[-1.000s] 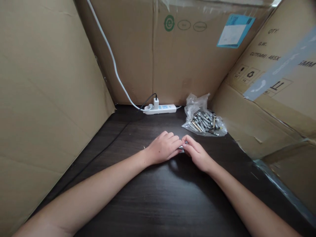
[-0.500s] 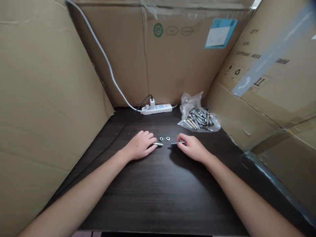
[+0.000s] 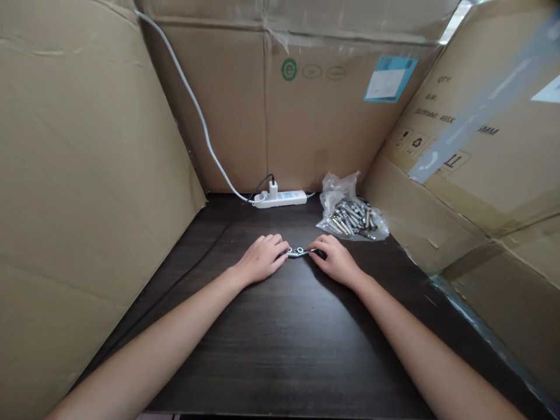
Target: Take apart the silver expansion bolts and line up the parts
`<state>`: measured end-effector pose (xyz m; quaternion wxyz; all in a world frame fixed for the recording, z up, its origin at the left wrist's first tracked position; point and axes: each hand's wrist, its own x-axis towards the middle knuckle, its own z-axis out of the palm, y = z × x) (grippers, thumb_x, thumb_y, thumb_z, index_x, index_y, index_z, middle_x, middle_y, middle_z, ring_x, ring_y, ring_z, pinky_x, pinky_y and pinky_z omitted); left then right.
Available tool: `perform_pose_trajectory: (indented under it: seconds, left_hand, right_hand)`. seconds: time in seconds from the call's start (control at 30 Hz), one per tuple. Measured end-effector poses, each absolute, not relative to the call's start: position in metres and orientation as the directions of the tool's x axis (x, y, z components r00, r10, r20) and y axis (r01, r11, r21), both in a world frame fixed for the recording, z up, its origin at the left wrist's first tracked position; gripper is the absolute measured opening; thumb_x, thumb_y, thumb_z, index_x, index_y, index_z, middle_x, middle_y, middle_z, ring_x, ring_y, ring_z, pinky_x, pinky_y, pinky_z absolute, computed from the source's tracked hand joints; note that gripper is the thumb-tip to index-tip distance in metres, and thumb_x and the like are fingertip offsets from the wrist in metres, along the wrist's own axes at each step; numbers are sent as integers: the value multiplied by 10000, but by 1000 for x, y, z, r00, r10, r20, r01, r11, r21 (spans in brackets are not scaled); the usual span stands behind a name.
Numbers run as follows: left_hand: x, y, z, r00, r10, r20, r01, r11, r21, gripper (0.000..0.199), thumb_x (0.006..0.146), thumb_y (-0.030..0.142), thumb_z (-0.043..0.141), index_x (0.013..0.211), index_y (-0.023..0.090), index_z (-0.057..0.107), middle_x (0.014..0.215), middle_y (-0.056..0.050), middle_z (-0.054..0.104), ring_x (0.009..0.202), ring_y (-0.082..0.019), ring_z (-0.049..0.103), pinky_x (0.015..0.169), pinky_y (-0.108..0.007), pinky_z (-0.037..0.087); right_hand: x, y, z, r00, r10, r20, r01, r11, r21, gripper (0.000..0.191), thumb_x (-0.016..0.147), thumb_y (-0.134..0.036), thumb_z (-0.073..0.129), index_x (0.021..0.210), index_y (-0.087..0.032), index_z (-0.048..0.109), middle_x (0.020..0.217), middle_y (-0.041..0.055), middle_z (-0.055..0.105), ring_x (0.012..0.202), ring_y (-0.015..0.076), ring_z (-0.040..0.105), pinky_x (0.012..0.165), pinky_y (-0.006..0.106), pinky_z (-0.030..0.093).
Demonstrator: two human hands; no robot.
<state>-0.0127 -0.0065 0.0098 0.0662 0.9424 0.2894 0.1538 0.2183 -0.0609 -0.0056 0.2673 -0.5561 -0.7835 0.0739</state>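
Note:
My left hand [image 3: 265, 256] is closed around a short, pale metal sleeve [image 3: 292, 255], its free end pointing right. Between the fingertips of my right hand [image 3: 332, 256] is a thin metal bolt [image 3: 306, 252], which points left. The tips of the two parts meet or nearly meet just above the dark table [image 3: 280, 338]; I cannot tell whether one has entered the other. Right behind them lie a nut [image 3: 289, 249], partly hidden by my left fingers, and a flat washer [image 3: 300, 249] with a thinner ring beside it.
A clear plastic bag [image 3: 341, 186] full of metal bolts [image 3: 352, 217] lies at the back right. A white power strip [image 3: 284, 199] with a plugged-in charger stands at the back. A black cable [image 3: 196, 265] runs along the left. Cardboard walls [image 3: 219, 116] enclose the table.
My hands have come closer together, bringing the sleeve and the bolt tip to tip in front of the nut and washers. The camera view has tilted up slightly.

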Motion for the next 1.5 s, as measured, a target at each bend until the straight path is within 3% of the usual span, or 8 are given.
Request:
perform_pose_trajectory:
  seconds: [0.27,0.57,0.8,1.07,1.27,1.5]
  left_hand:
    - [-7,42,3,653,706,277,668,-708,229,98,886,273,482,928,211,546,917,-21,566,862,-180,526,760,-308,390]
    - [-1,92,-3,492,820,292,795,-560,233,141,902,258,445,985,203,545,994,-53,606,904,-202,573,784,-321,416]
    - [3,101,-8,454,837,307,807,-532,258,169,906,259,435,1038,204,524,1074,-70,611,947,-221,591,799,-332,427]
    - [1,96,0,449,824,345,790,-547,279,175,880,241,452,1039,184,496,1071,-81,610,912,-231,605,730,-319,434]
    - [-1,59,5,522,769,369,686,-636,353,167,862,215,426,1008,211,507,964,-32,604,756,-163,591,660,-263,411]
    - [-5,42,3,562,723,402,534,-688,492,145,832,183,416,933,211,516,842,2,577,687,-129,531,633,-237,385]
  right_hand:
    - [218,9,-5,-180,945,273,845,290,-450,179,824,-237,578,926,-234,725,898,40,600,765,148,568,734,277,454]
    - [194,86,-16,-124,927,354,845,285,-451,223,809,-158,529,932,-204,709,931,62,587,804,171,554,779,297,436]
    - [187,83,-18,-85,911,404,838,285,-466,210,818,-169,495,962,-197,645,991,67,581,770,168,554,755,293,444]
    - [213,30,15,-104,804,585,842,384,-378,181,825,-173,472,895,-198,638,914,77,605,924,218,543,858,335,421]
    - [298,-19,1,136,676,724,935,154,-319,138,771,-169,502,830,-194,624,854,61,607,847,225,534,816,369,415]
    - [344,-19,-22,368,603,708,920,-126,-371,186,739,-204,498,882,-183,617,877,84,571,843,239,513,792,365,413]
